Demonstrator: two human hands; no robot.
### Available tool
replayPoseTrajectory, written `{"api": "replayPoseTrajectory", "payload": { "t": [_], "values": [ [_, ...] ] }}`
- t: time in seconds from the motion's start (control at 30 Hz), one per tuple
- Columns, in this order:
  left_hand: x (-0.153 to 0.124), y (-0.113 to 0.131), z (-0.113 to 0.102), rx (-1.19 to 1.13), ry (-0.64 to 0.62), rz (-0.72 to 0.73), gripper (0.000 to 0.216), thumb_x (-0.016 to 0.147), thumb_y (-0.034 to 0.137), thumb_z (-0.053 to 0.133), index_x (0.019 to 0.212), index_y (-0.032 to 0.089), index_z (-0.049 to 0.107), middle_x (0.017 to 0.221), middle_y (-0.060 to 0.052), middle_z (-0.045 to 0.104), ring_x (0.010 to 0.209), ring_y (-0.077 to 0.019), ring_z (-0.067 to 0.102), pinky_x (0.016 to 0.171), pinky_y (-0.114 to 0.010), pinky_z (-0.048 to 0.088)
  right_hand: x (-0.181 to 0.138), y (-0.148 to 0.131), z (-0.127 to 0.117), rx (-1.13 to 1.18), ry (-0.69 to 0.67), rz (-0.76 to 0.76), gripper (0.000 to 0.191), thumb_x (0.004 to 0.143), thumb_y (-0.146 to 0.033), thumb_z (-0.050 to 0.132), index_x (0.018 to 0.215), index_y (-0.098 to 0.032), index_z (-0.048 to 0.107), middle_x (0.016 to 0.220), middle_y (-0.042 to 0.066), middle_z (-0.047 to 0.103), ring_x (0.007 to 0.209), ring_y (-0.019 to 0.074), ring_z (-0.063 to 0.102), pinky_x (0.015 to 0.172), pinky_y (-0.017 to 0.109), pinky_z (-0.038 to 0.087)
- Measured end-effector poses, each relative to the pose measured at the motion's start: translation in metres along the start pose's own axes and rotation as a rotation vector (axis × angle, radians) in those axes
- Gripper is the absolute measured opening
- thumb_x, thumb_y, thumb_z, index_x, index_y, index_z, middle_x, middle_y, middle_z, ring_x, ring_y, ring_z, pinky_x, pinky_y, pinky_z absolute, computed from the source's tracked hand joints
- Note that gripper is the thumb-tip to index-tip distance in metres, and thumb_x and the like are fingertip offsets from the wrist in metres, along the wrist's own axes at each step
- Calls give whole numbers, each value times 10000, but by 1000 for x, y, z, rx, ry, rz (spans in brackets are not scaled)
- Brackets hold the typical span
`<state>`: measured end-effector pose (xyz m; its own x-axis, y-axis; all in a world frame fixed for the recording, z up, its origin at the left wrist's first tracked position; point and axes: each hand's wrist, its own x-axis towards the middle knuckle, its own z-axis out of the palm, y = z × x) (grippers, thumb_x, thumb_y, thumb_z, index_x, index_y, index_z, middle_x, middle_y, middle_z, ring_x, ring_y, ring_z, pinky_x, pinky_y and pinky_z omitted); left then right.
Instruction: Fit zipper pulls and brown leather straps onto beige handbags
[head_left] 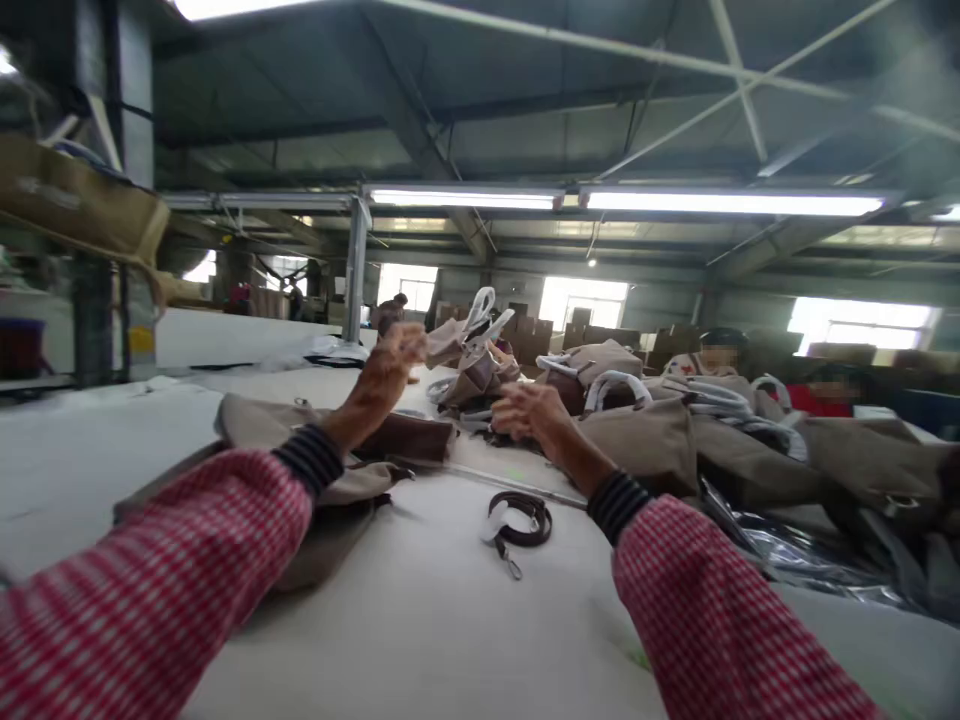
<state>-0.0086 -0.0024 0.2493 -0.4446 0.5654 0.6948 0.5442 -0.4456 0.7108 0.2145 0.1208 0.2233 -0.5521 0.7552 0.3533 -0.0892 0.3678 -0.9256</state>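
My left hand is raised over the table, blurred by motion, its fingertips beside a taupe handbag with white-wrapped handles. Whether they touch the bag is unclear. Lower on the right, my right hand reaches out with bent, parted fingers and nothing visible in them. Between my forearms lies a coiled dark brown strap with a metal clip and a white tag. Under my left forearm rest flat taupe bags, and a brown bag part lies beside them.
Many taupe bags with wrapped handles are piled on the right, some over clear plastic. The white table runs ahead past a metal post. Other people are farther back. A tan bag is at upper left.
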Motion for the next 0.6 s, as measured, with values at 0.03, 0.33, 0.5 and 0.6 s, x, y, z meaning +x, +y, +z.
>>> {"api": "replayPoseTrajectory", "payload": {
  "t": [0.03,0.33,0.5,0.6],
  "values": [
    [-26,-16,6,16,-92,-39,534,913,619,658,1215,178,662,1175,-128,702,997,-306,710,676,-380,630,-17,28,-7,-142,-67,19,212,917,-337,650,966,-138,706,916,92,765,668,173,726,464,199,424],
    [-165,-93,79,220,-613,-48,261,881,429,610,856,224,770,1099,-85,758,1071,-284,679,947,-411,543,-90,136,-50,-871,-133,-17,243,810,-169,669,1034,-167,764,1160,96,728,1090,256,626,921,348,455],
    [-165,-120,93,290,-475,-177,355,861,469,597,1018,188,747,1077,-108,761,998,-302,706,874,-424,557,-100,158,-35,-1119,-320,-142,176,904,-141,591,1040,-170,699,1148,103,668,1104,241,555,922,351,426],
    [-164,-129,86,249,-469,-242,407,885,505,606,1110,187,725,1154,-107,751,1025,-300,703,900,-428,547,-106,158,-31,-1085,-302,-175,117,958,-139,551,968,-159,666,1064,86,664,991,208,556,893,340,408]
  ]
}}
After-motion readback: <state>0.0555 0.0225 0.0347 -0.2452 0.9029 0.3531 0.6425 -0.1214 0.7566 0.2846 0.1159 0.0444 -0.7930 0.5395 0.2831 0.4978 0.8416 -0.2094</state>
